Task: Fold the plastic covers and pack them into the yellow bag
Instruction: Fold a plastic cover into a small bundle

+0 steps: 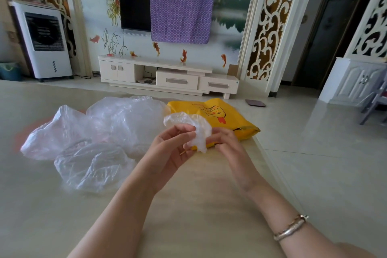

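Fingers [184, 134] of both hands around plastic cover [199, 130]

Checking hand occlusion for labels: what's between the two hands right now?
In the head view, a small crumpled plastic cover sits between the left hand and right hand, pinched by both. Behind it lies the yellow bag.

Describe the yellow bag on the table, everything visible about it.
The yellow bag lies flat near the table's right edge, beside the loose clear plastic covers. It looks like glossy plastic, printed with a red and black cartoon chicken face and some small lettering. Its near edge is partly hidden behind both hands and the small crumpled cover they hold.
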